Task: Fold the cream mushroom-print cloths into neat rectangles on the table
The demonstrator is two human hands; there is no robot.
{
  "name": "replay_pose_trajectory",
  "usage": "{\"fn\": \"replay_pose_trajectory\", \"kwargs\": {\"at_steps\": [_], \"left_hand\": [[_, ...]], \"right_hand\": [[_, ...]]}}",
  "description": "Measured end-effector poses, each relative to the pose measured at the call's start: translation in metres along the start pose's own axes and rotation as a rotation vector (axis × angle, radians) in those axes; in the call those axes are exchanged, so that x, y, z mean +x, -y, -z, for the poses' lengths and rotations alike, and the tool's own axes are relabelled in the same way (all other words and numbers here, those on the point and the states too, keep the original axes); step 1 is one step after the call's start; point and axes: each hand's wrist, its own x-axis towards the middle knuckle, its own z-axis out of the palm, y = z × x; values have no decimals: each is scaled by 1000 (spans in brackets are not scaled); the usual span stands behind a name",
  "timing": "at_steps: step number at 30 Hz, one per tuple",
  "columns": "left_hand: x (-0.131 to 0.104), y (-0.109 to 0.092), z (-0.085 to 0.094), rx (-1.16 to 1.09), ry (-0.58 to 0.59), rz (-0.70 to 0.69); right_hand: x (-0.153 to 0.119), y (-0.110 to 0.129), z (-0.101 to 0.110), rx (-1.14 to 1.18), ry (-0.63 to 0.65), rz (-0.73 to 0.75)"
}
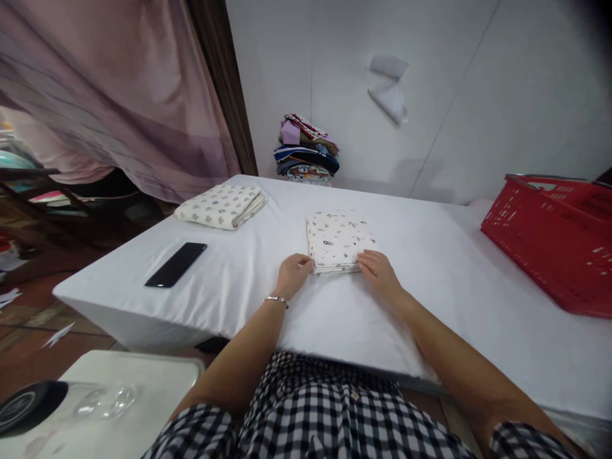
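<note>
A cream folded cloth (339,236) with a small scattered print lies in layers on the white-covered table (430,255), square in front of me. My left hand (294,275) is closed at its near left corner, thumb and fingers pinching the edge. At the near right corner, my right hand (380,273) has its fingers together over the edge of the cloth; its thumb is mostly hidden. Farther left lies a second folded cloth (220,205), cream with grey motifs. A black phone (176,264) rests between that cloth and the table's left edge.
A red plastic basket (549,242) stands at the right end of the table. Behind the far edge is a stack of folded fabrics (306,153) against the wall. A pink curtain (134,83) hangs at left. On a white stool (157,370) lies a clear bottle (102,401).
</note>
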Motion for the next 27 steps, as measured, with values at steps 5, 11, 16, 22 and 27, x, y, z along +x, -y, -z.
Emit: {"fn": "replay_pose_trajectory", "kwargs": {"at_steps": [5, 11, 16, 22, 27], "left_hand": [[-3, -6, 3, 29, 119, 72], [-1, -1, 7, 32, 213, 4], [2, 1, 11, 7, 290, 35], [3, -1, 15, 11, 347, 0], [2, -2, 15, -11, 355, -1]], "right_hand": [[33, 35, -14, 156, 168, 34], [49, 57, -42, 18, 252, 67], [50, 55, -51, 58, 244, 0], [50, 53, -53, 181, 178, -60], [46, 55, -53, 157, 139, -65]]}}
